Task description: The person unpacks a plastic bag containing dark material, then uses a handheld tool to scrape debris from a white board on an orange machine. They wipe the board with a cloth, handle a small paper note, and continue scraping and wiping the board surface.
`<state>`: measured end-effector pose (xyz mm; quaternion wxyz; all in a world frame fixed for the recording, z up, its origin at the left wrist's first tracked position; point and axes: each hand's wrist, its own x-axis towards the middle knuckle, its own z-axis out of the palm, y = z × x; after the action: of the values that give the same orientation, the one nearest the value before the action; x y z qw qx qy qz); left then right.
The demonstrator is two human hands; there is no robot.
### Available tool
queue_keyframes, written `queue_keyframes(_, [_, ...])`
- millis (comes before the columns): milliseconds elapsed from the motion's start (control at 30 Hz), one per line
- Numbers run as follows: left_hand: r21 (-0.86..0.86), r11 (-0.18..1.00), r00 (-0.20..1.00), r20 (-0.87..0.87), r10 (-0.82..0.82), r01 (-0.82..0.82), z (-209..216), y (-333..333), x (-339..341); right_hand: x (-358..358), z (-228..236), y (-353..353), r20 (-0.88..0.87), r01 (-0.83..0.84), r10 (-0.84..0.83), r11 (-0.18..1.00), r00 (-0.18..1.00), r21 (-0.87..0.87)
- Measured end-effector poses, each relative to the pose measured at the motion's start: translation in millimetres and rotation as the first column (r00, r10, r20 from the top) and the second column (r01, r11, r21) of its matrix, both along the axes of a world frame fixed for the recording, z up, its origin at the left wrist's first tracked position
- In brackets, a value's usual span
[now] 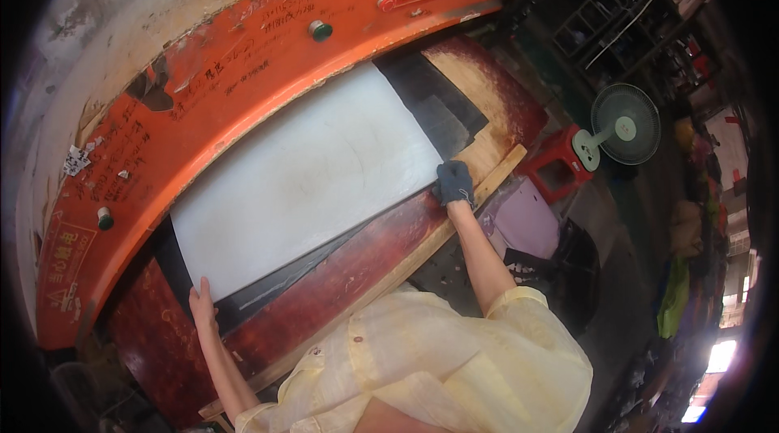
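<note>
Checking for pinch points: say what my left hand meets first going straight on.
Beyond the white board it touches, your left hand would likely meet the orange beam; depth is unclear.

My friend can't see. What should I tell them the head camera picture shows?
A person's bare left hand and gloved right hand are at the near corners of a big white board over a red table. Beyond it is an orange machine; a fan stands at the right.

Board (308, 169) smooth, plastic-looking; beam (251, 56) scuffed paint; shirt (462, 348) thin cloth.
</note>
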<state>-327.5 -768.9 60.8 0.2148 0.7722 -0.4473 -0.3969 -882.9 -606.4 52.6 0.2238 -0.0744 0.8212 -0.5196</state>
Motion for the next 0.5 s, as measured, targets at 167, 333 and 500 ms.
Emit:
queue_keyframes(167, [-0.036, 0.995, 0.996, -0.012, -0.094, 0.093, 15, 16, -8, -18, -25, -5, -0.04, 0.025, -0.027, 0.999, 0.999, -0.048])
queue_keyframes(333, [-0.04, 0.994, 0.994, -0.019, -0.107, 0.106, 17, 25, -14, -33, -26, -12, -0.269, -0.003, 0.006, 1.0, 0.963, 0.012])
queue_keyframes(500, [-0.036, 0.998, 0.997, -0.057, -0.046, 0.044, -4, 18, -10, -45, -29, -10, -0.225, -0.114, 0.175, 0.959, 0.959, 0.259])
